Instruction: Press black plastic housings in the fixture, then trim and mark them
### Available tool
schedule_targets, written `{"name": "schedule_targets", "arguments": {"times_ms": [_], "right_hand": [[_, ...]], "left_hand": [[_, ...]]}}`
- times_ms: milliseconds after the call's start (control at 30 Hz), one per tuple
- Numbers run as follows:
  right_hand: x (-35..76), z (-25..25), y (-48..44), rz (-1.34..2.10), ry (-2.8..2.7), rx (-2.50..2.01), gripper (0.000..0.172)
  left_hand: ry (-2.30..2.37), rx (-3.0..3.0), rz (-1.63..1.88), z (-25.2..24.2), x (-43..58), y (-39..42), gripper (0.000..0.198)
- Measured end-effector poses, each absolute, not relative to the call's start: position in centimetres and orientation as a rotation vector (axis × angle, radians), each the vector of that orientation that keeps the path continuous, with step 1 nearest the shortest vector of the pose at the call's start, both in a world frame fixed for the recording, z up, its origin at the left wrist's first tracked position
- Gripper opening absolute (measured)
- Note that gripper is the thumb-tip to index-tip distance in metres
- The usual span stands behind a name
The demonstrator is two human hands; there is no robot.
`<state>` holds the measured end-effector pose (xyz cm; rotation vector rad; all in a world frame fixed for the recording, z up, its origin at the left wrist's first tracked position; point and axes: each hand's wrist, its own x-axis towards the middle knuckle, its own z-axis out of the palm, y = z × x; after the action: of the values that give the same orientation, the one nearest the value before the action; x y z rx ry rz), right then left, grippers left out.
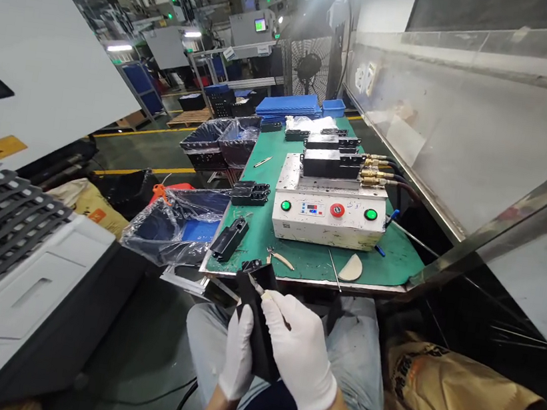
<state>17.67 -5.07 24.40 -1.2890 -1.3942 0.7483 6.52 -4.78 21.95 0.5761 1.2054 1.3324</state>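
In white gloves, both hands are over my lap, in front of the table's edge. My left hand [239,352] grips a long black plastic housing [257,337], held tilted with its open end up. Pinched in my right hand [297,349] is a small trimming knife [258,288]; its metal tip touches the upper end of the housing, and the handle is mostly hidden by my fingers. Just beyond, on the green table, lie another black housing [229,238], a small black part [251,265] and pliers [280,258] with pale handles.
A white control box [327,229] with buttons carries more black housings [332,164]; hoses join it at right. A thin rod [335,270] and a pale half-round pad [351,268] lie before it. Plastic-lined bins [174,225] stand left, a brown sack [450,396] right.
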Motion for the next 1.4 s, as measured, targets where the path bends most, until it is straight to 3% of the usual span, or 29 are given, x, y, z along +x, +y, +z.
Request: {"name": "schedule_targets", "arguments": {"times_ms": [200,533,1000,1400], "right_hand": [[18.0,24.0,-5.2,0.733,-1.429,-1.332,0.035],[18.3,23.8,-5.4,0.716,-1.415,-1.259,0.034],[18.8,23.4,-5.3,0.807,-1.383,-1.247,0.039],[19.6,24.0,-5.4,0.942,-1.208,-1.151,0.044]], "left_hand": [[1.377,0.931,1.393,21.2,6.7,-4.7,0.062],[1.408,0.987,1.378,21.3,6.6,-5.0,0.061],[1.581,1.328,1.347,20.4,6.2,-5.2,0.078],[1.525,1.528,1.568,19.2,5.4,-4.0,0.069]]}}
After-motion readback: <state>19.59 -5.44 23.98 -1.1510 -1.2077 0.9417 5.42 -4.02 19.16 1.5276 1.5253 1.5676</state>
